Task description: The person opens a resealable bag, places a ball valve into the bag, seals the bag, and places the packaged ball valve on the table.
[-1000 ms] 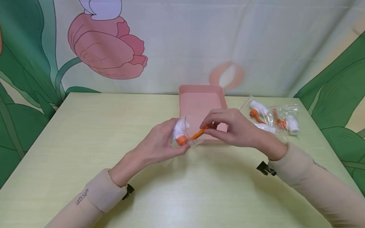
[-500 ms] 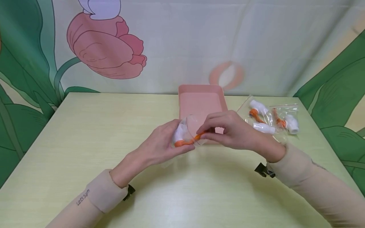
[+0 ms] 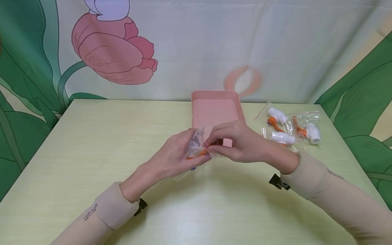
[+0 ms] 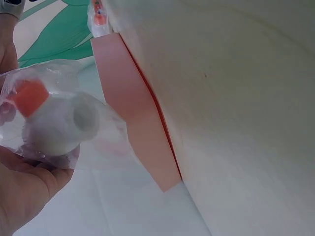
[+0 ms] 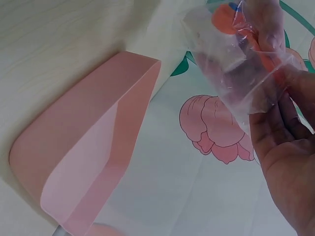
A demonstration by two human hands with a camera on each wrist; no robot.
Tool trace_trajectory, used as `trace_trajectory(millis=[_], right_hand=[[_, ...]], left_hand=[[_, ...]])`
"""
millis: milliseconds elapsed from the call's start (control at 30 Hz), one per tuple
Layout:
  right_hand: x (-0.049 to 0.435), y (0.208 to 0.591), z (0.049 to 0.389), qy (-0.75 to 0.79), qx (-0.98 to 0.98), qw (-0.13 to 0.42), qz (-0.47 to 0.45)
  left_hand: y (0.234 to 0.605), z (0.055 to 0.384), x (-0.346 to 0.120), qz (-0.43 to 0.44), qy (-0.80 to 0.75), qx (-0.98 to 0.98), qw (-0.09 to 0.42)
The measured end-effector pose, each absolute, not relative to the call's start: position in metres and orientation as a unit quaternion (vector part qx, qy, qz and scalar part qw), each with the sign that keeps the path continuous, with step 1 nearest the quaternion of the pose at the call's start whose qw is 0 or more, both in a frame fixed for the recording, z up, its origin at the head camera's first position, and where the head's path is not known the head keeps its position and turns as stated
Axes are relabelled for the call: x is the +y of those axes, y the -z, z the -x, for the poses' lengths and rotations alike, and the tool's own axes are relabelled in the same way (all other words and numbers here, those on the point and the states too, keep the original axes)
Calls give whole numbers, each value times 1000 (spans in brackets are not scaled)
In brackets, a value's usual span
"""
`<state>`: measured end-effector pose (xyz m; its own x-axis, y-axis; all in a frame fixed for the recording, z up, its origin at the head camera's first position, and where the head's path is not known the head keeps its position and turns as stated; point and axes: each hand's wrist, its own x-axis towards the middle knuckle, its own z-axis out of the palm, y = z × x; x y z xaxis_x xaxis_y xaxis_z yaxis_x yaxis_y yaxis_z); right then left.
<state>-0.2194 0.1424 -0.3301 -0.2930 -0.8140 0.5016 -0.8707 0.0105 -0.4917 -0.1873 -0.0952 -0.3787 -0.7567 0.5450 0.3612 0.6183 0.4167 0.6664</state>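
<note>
My left hand (image 3: pixel 171 158) holds a clear zip bag (image 3: pixel 196 141) over the table, just in front of the tray. Inside the bag lie a white tube-like piece (image 4: pixel 54 130) with a round opening and an orange piece (image 4: pixel 30 98). A thin orange stem (image 5: pixel 266 59) runs toward the bag's mouth, with a bit of blue near its round end. My right hand (image 3: pixel 237 141) pinches that stem at the bag's mouth between thumb and fingers. Those fingers partly hide the stem's tip, and the left hand covers the bag's near side.
A pink tray (image 3: pixel 215 107) stands at the table's back edge, behind the hands. To its right lie several clear bags with white and orange pieces, among them a back bag (image 3: pixel 278 115) and a rightmost bag (image 3: pixel 313 132). A flowered cloth (image 3: pixel 190 51) hangs behind.
My right hand has moved left and slightly down, up to the bag. Less of the orange stem shows outside. The left hand has shifted slightly right, and the bag's contents have turned within it.
</note>
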Motion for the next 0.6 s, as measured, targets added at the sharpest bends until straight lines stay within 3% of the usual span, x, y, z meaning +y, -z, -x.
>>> trace_trajectory(millis=[367, 600], right_hand=[[134, 331, 216, -391, -720, 19, -573], [132, 334, 218, -403, -721, 60, -561]], left_hand=[[380, 185, -93, 323, 428, -844, 30], [382, 184, -90, 310, 425, -848, 59]])
